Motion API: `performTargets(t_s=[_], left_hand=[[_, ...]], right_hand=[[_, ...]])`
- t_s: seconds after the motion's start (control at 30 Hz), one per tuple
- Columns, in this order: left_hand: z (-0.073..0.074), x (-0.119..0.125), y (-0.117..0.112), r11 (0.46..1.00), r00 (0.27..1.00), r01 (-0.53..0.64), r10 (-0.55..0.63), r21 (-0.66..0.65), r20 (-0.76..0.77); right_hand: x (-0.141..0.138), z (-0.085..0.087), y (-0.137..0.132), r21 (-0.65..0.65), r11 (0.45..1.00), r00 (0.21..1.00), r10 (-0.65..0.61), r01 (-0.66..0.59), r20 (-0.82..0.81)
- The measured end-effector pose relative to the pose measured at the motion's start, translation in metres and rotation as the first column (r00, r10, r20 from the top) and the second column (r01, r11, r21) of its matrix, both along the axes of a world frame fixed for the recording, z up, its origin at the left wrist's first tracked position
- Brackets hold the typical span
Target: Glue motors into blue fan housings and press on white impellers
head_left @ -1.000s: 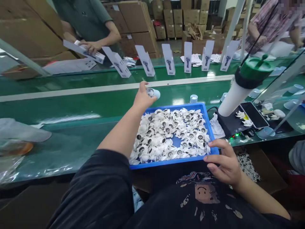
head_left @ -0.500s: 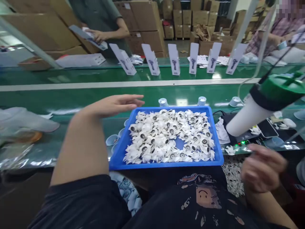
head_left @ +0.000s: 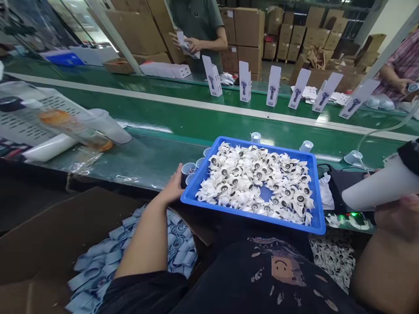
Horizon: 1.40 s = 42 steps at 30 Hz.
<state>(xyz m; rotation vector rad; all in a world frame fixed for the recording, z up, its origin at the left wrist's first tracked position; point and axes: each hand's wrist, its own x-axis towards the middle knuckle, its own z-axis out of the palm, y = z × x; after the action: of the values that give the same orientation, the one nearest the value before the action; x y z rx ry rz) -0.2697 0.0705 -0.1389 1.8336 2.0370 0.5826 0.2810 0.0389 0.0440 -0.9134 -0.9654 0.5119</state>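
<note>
My left hand [head_left: 173, 188] is beside the left end of a blue tray [head_left: 186, 197], its fingers stretched out close to several small light-blue cups [head_left: 189, 169]. Whether it touches the cups or the tray I cannot tell. White fan impellers [head_left: 225, 174] with dark round hubs fill most of the tray. At the right, my right hand [head_left: 397, 218] is smeared by motion. It is right at a tilted white cylinder [head_left: 376, 185] with a black collar, partly hidden by it, and its grip cannot be made out.
Light-blue ring-shaped parts [head_left: 111, 253] fill a cardboard box [head_left: 39, 244] at lower left. More impellers [head_left: 334, 257] lie below the bench at right. White printed cartons [head_left: 244, 83] stand along the green belt [head_left: 183, 109]. Across it, a person [head_left: 196, 35] holds a carton.
The view has swung left. My left hand has dropped from above the belt to the tray's left side. My right hand has risen to the white cylinder.
</note>
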Motion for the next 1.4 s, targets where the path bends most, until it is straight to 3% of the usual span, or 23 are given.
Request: performTargets(t_s=[0.2, 0.3, 0.4, 0.5, 0.6, 0.7, 0.87, 1.2, 1.4], left_hand=[[0.011, 0.005, 0.002, 0.999, 0.999, 0.03, -0.029, 0.03, -0.019], [0.017, 0.006, 0.007, 0.987, 0.989, 0.127, -0.118, 0.095, -0.091], [0.024, 0.003, 0.011, 0.973, 0.967, 0.223, -0.214, 0.056, -0.137], [0.034, 0.001, 0.015, 0.972, 0.96, 0.237, -0.234, -0.002, -0.152], [0.043, 0.002, 0.02, 0.985, 0.965, 0.169, -0.17, -0.024, -0.201], [0.051, 0.007, 0.026, 1.0, 0.968, 0.017, -0.02, -0.014, -0.248], [0.058, 0.01, 0.035, 0.981, 0.959, -0.191, 0.179, -0.033, -0.222], [0.06, 0.01, 0.045, 0.995, 0.99, -0.077, 0.069, -0.064, -0.12], [0.08, 0.012, 0.066, 0.982, 0.954, -0.183, 0.189, 0.051, -0.233]], right_hand=[[-0.006, 0.0, -0.014, 0.039, 0.998, 0.99, -0.056, 0.052, 0.128], [-0.01, 0.003, -0.018, 0.053, 0.997, 0.99, -0.056, 0.049, 0.133], [-0.013, 0.003, -0.018, 0.069, 0.997, 0.991, -0.054, 0.046, 0.122], [-0.013, -0.002, -0.017, 0.08, 0.995, 0.993, -0.063, 0.055, 0.103], [-0.013, -0.006, -0.017, 0.115, 0.991, 0.993, -0.078, 0.068, 0.084], [-0.014, -0.007, -0.017, 0.152, 0.986, 0.992, -0.083, 0.068, 0.097], [-0.016, -0.006, -0.02, 0.193, 0.98, 0.984, -0.084, 0.053, 0.154], [-0.015, -0.011, -0.026, 0.179, 0.983, 0.984, -0.065, 0.035, 0.164], [-0.02, -0.008, -0.029, 0.159, 0.986, 0.985, -0.084, 0.06, 0.15]])
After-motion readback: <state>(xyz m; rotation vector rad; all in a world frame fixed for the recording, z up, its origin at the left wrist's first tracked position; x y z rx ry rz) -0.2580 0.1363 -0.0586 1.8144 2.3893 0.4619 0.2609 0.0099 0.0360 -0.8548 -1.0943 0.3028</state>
